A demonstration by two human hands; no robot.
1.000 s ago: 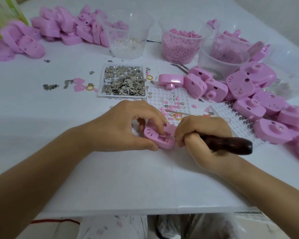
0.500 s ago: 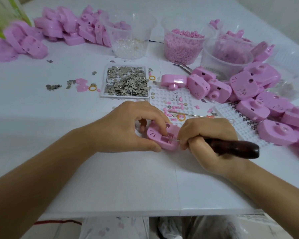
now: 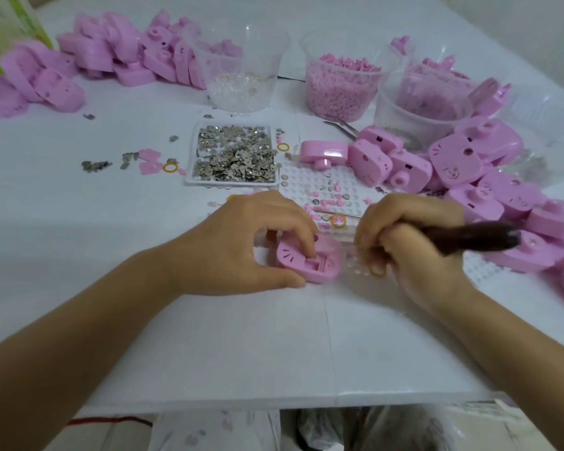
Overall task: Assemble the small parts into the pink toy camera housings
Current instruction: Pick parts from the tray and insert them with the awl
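Pulled back rightward since a moment ago, the tool (image 3: 476,239) has left the housing (image 3: 292,255), which lies mid-table (image 3: 209,336) under the left hand (image 3: 238,245), thumb and curled fingers pinching its edges. It looks like light, stiff, smooth plastic, best held by the rims, clear of the open slot. The right hand (image 3: 414,249) is fisted round the tool, a yellow ring (image 3: 377,271) just by its fingertips.

The left hand (image 3: 241,245) grips 1 pink camera housing (image 3: 293,255) on the white table (image 3: 209,336), a fingertip at its open recess. Just beside it, the right hand (image 3: 414,242) holds a dark-handled tool (image 3: 479,239), near a yellow ring (image 3: 376,271).
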